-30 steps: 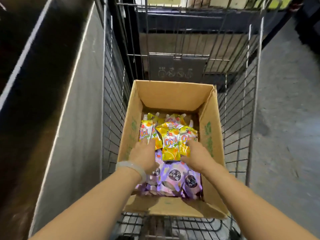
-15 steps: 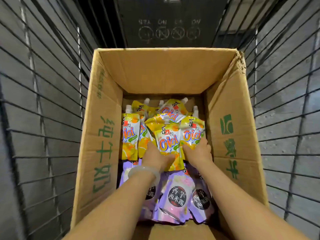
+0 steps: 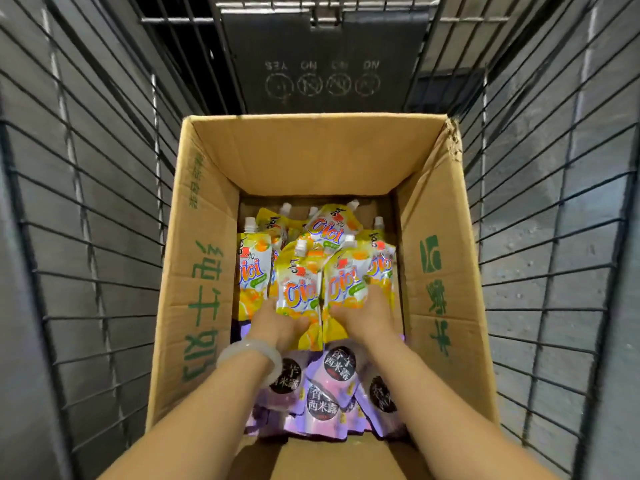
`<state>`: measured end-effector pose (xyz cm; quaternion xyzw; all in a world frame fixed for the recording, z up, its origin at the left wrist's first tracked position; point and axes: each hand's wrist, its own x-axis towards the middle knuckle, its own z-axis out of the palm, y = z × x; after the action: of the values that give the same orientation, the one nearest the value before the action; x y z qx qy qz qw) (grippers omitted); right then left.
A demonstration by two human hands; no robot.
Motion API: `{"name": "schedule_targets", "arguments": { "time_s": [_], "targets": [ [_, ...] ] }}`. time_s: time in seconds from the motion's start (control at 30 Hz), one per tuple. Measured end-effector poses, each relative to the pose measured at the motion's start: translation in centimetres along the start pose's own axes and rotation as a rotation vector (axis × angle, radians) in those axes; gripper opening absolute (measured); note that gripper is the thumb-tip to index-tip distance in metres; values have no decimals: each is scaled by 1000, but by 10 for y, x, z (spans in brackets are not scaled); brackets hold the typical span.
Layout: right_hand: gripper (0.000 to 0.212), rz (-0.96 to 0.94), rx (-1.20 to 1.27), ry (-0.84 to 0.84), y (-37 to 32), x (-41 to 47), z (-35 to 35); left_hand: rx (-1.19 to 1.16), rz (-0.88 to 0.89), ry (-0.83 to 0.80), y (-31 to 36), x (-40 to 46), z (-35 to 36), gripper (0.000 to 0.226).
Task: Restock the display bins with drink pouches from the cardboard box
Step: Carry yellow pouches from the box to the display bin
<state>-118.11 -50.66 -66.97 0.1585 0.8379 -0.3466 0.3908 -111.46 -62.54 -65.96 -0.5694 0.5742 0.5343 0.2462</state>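
An open cardboard box [image 3: 204, 299] stands inside a wire shopping cart. Its far half holds several yellow orange-flavour drink pouches [image 3: 332, 230] with white caps; its near half holds purple pouches [image 3: 322, 403] with dark round labels. My left hand [image 3: 273, 323], with a pale bangle on the wrist, grips the bottom of one upright yellow pouch [image 3: 298, 289]. My right hand [image 3: 370, 317] grips the bottom of another yellow pouch [image 3: 346, 282] beside it. Both pouches stand raised above the pile, side by side.
The cart's wire sides [image 3: 104, 237] rise close on the left and on the right [image 3: 540, 237]. A dark plastic seat flap [image 3: 322, 64] with printed symbols closes the far end. Grey floor shows through the wires.
The view has closed in on the box. Both hands have lifted their yellow pouches more upright and drawn them together over the pile.
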Motion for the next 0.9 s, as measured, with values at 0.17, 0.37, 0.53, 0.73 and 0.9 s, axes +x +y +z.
{"name": "schedule_targets", "arguments": {
  "time_s": [0.17,0.37,0.53,0.73,0.9],
  "targets": [
    [55,-130,166,-93,-4,-49,-7,-221,26,-5,-14,-26,-20,67],
    [87,-294,261,-179,-14,-83,-55,-307,155,-25,4,-83,-38,77],
    [33,-346,434,-424,-19,-121,-110,-475,264,-42,8,-159,-28,41],
    [40,-449,366,-655,8,-179,-155,-607,339,81,-44,-255,-3,34],
    [43,-560,192,-841,20,-245,-167,-816,361,225,-116,-325,5,41]
  ]
}}
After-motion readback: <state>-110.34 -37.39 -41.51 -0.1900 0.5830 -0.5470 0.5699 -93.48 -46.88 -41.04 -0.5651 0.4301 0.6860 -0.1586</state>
